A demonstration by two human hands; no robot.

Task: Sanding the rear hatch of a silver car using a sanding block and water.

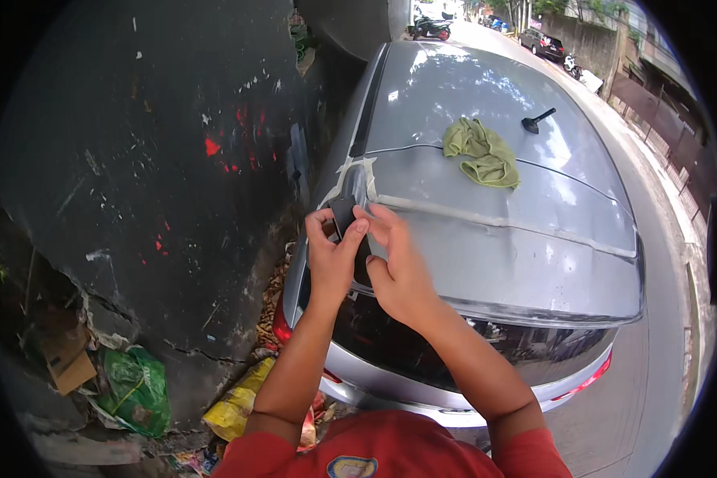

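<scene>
My left hand (332, 259) is closed on a small dark flat piece (342, 213), pinched between thumb and fingers; it looks like a folded sheet of sandpaper, though its surface is too small to tell. Beside it, my right hand (404, 275) has its fingertips by the right edge of the piece, with its thumb held apart lower down. Both hands are above the rear left corner of a silver car's roof (454, 223). Just beyond them, pale masking tape (370, 177) frames a narrow grey strip at the roof's left edge.
A crumpled green cloth (482, 153) and a black antenna (538, 121) are on the roof. A pale strip of tape (454, 209) crosses it. Close on the left rises a dark wall (159, 159), with a green bag (135, 390) and yellow sack (239, 400) below. A road (653, 263) runs along the right.
</scene>
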